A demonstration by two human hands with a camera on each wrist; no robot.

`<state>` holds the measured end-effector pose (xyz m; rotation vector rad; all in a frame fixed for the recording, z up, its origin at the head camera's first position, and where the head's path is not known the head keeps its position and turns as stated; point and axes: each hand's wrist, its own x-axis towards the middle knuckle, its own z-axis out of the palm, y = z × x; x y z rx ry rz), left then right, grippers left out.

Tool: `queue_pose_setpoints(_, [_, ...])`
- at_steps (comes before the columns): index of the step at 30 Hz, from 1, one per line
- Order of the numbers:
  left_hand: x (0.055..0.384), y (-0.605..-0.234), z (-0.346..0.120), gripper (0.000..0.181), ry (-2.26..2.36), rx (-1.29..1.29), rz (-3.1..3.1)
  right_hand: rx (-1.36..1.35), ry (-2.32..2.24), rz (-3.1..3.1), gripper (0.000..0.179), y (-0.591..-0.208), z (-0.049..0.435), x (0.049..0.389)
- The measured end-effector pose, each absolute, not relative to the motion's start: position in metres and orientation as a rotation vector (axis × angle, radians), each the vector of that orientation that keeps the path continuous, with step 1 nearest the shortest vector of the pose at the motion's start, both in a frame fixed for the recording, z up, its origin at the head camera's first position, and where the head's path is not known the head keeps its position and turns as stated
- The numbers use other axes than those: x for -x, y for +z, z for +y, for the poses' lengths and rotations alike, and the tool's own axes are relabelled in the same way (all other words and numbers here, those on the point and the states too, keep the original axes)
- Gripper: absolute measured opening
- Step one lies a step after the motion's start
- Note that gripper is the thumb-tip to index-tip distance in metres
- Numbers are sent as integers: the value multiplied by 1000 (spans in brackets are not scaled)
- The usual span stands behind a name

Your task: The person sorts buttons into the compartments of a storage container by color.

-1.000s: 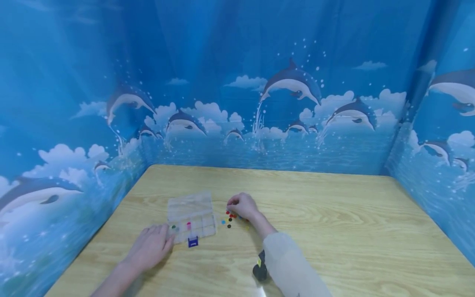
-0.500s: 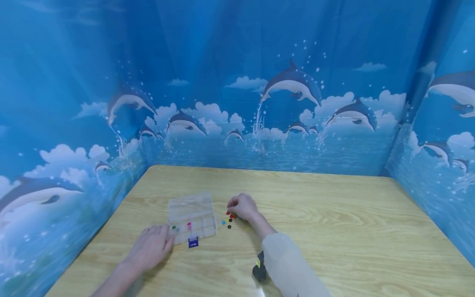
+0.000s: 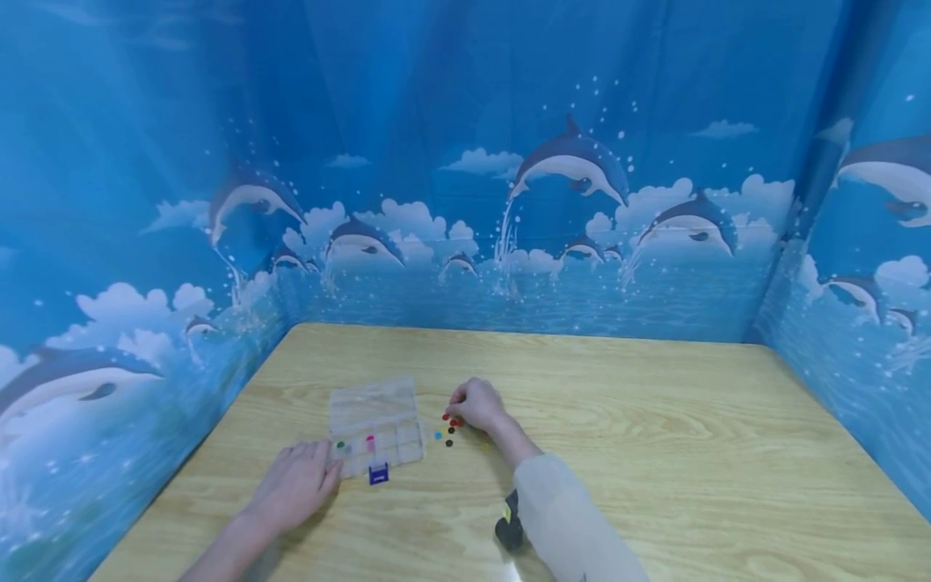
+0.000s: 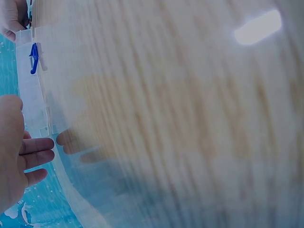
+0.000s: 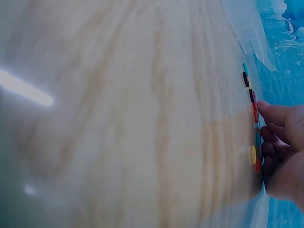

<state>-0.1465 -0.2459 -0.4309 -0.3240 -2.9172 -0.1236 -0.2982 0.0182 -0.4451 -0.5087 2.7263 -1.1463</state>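
Observation:
A clear compartment box (image 3: 402,446) lies with its lid (image 3: 372,402) folded back and a dark blue clasp (image 3: 378,474) at its front. One green disc (image 3: 340,444) and one pink disc (image 3: 370,439) are at its compartments. My left hand (image 3: 294,477) rests palm down by the box's left edge, its fingers extended and touching it in the left wrist view. Right of the box, my right hand (image 3: 478,406) bends thumb and fingers over small red discs (image 3: 454,423). Whether a disc is between the fingertips is unclear. Blue (image 5: 258,138) and yellow (image 5: 252,155) discs lie below the fingers.
Two black discs (image 3: 449,443) and a light blue disc (image 3: 438,436) lie between the box and my right hand. A black object (image 3: 510,529) with a yellow patch is beside the right sleeve (image 3: 575,517). A dolphin-print curtain (image 3: 509,202) surrounds the wooden table (image 3: 676,436).
My right hand stays over the discs, with only slight shifts of its fingers. The left hand and the box have not moved.

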Motion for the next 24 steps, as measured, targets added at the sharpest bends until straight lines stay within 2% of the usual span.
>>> queue_pose_setpoints(11, [146,-429,-245,16,-112,322,-2916,573,-1274,2579,6,-448,26,302])
queue_pose_setpoints(24, [147,-430,-246,16,-130,328,-2914,592,-1436,2549,13,-447,34,304])
